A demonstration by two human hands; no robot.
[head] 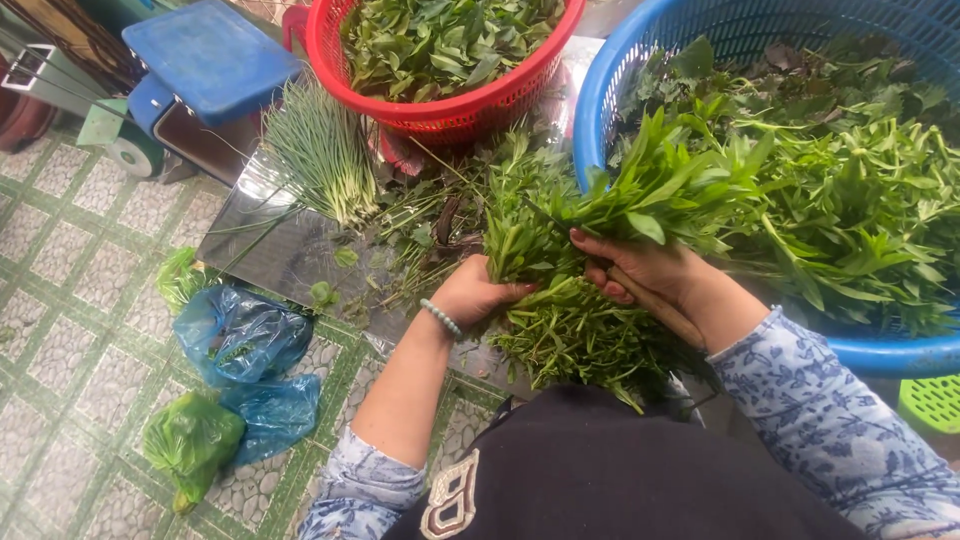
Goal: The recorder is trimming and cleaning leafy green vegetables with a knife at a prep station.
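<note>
Gathering a bunch of leafy stems (pixel 560 250) beside the blue basket (pixel 610 90), the left hand (pixel 475 292) clasped its lower stalks while the right hand (pixel 645 268) gripped higher up. Sorting seemed under way; squaring the bunch would probably need both grips kept firm. Crumpled blue bags (pixel 245 340) and a green bag (pixel 190 440) lay on the tiled floor; no labels showed.

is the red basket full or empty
Full: the red basket is heaped with green leaves up to its rim.
</note>
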